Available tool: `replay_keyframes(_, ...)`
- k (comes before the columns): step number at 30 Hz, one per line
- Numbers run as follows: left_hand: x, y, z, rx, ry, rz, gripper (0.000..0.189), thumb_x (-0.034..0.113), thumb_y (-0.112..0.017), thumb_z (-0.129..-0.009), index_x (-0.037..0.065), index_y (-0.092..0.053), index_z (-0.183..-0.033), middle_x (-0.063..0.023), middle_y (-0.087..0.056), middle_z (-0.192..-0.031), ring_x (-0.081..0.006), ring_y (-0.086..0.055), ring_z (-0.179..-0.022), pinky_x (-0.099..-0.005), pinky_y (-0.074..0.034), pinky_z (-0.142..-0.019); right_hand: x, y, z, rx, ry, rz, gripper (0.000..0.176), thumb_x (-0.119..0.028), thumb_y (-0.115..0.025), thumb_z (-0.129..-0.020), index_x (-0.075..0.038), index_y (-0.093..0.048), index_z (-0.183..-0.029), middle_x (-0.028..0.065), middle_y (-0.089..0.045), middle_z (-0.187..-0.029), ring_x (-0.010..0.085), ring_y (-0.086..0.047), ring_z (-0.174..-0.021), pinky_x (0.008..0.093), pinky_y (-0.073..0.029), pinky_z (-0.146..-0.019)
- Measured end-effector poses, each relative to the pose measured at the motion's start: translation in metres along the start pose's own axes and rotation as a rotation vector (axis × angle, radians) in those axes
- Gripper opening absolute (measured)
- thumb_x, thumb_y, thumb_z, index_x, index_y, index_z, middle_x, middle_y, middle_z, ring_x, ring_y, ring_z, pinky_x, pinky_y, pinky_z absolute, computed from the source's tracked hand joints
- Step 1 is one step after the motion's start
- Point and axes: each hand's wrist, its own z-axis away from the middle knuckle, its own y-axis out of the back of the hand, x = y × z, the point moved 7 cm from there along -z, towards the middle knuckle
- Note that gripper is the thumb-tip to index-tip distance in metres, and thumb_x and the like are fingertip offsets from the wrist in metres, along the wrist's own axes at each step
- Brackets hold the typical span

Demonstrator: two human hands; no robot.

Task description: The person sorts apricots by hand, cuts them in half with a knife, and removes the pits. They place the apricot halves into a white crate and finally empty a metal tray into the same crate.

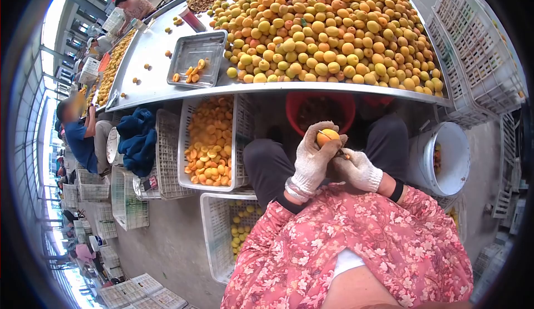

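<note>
My left hand (310, 161), in a white knit glove, is closed around a yellow-orange apricot (328, 136) above my lap. Close beside it, my right hand (361, 171), gloved too, is closed on what looks like a small knife (341, 154), mostly hidden by the fingers. Below and beyond the hands, a red basin (349, 121) with dark contents stands between my knees. To the left, a white crate (182, 167) holds many halved apricots. On the metal table (158, 92) in front lies a big heap of whole apricots (334, 36).
A metal tray (173, 64) with a few apricot halves sits on the table beside a red can (192, 18). A white bucket (459, 161) stands at my right. Stacked crates (473, 42) rise at the right. Another crate (214, 236) with green-yellow fruit is at lower left. Other people sit farther left.
</note>
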Motion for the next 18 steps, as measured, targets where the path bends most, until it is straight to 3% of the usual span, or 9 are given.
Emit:
replay_keyframes(2, 0.001, 0.0, 0.001, -0.016, 0.003, 0.003, 0.037, -0.001, -0.059, -0.091, 0.002, -0.049, -0.127, -0.0128, -0.058, -0.121, -0.0265, -0.064, -0.108, -0.0353, -0.055, -0.092, 0.005, -0.005, 0.002, -0.032, -0.05, -0.174, 0.018, -0.017, -0.052, -0.099, -0.002, -0.061, -0.106, -0.0003, -0.061, -0.089, 0.0073, -0.052, -0.079, 0.0268, -0.046, -0.071)
replay_keyframes(12, 0.005, 0.002, 0.002, -0.084, -0.038, -0.082, 0.05, -0.008, -0.056, -0.085, 0.003, -0.043, -0.133, -0.013, -0.054, -0.127, -0.0285, -0.061, -0.114, -0.037, -0.051, -0.097, 0.009, -0.009, 0.002, 0.01, -0.105, -0.276, 0.013, -0.02, -0.054, -0.099, -0.009, -0.061, -0.102, -0.0048, -0.057, -0.084, 0.0044, -0.049, -0.075, 0.0236, -0.043, -0.066)
replay_keyframes(16, 0.004, -0.002, -0.005, -0.047, -0.093, -0.061, 0.054, -0.004, -0.062, -0.086, 0.003, -0.04, -0.135, -0.0133, -0.05, -0.13, -0.0288, -0.06, -0.116, -0.039, -0.05, -0.1, -0.001, -0.003, -0.008, 0.033, -0.025, -0.105, 0.028, -0.02, -0.054, -0.099, -0.002, -0.057, -0.119, -0.0001, -0.062, -0.092, 0.0073, -0.055, -0.083, 0.0249, -0.047, -0.072)
replay_keyframes(18, 0.006, 0.001, -0.008, -0.055, -0.093, 0.041, 0.054, 0.001, -0.067, -0.087, 0.004, -0.042, -0.135, -0.0124, -0.051, -0.129, -0.0283, -0.059, -0.117, -0.0394, -0.048, -0.103, -0.003, -0.002, -0.012, 0.049, 0.003, -0.06, 0.027, -0.019, -0.054, -0.098, -0.002, -0.057, -0.119, 0.0, -0.062, -0.092, 0.0071, -0.055, -0.082, 0.0247, -0.047, -0.072)
